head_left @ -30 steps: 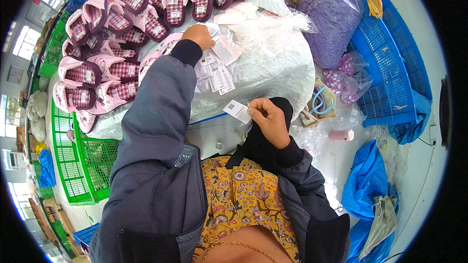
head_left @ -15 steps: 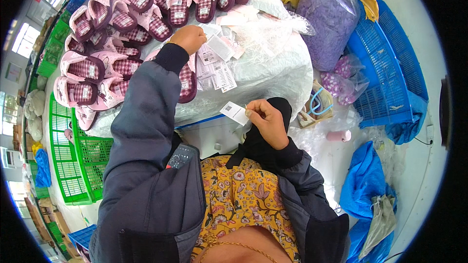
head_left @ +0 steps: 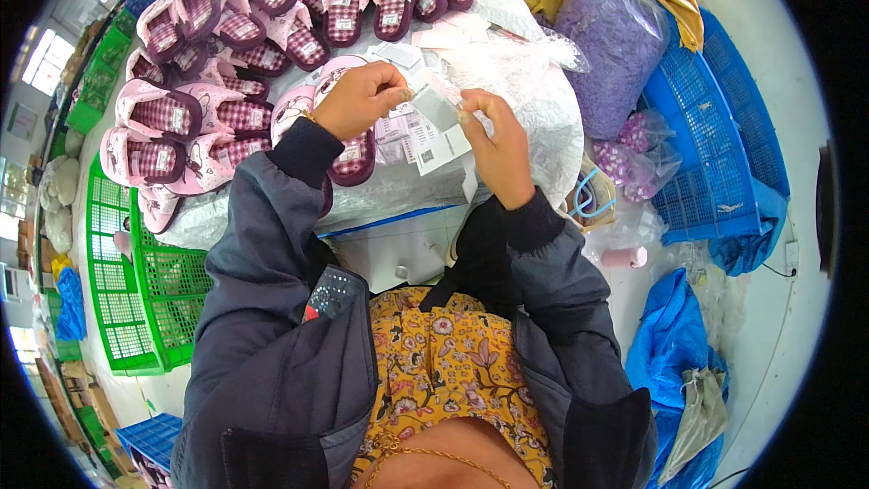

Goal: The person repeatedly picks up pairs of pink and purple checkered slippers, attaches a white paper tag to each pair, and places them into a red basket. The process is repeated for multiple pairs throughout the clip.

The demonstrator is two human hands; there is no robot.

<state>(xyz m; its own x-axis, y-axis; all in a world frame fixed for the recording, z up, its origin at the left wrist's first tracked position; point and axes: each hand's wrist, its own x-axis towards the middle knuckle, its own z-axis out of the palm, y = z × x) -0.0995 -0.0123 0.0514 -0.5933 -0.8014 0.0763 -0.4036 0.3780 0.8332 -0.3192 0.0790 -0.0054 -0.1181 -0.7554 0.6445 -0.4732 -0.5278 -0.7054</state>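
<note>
My right hand (head_left: 500, 145) is closed in a pinch on a white hang tag (head_left: 442, 152) with a printed square code. Against that tag lies a greyish card (head_left: 436, 105), its right corner at the same fingertips. My left hand (head_left: 355, 101) has its thumb and fingers pressed together by the card's left edge; whether it grips the card is hard to make out. Below both hands, more printed tags (head_left: 394, 131) lie loosely spread on the plastic-wrapped surface (head_left: 534, 127). Partly under my left hand sits a pink slipper (head_left: 353, 161) with a maroon checked insole.
Several pink slippers (head_left: 163, 116) crowd the table's left and far side. Green crates (head_left: 167, 294) stand at the left, blue crates (head_left: 701, 127) at the right. A bag of purple material (head_left: 606, 45) leans there, near a pink roll (head_left: 625, 258) and blue sheeting (head_left: 670, 326).
My right hand has come up and forward from near my lap, bringing its white tag over the table. My left hand has shifted slightly right and nearer, and the two hands now almost meet.
</note>
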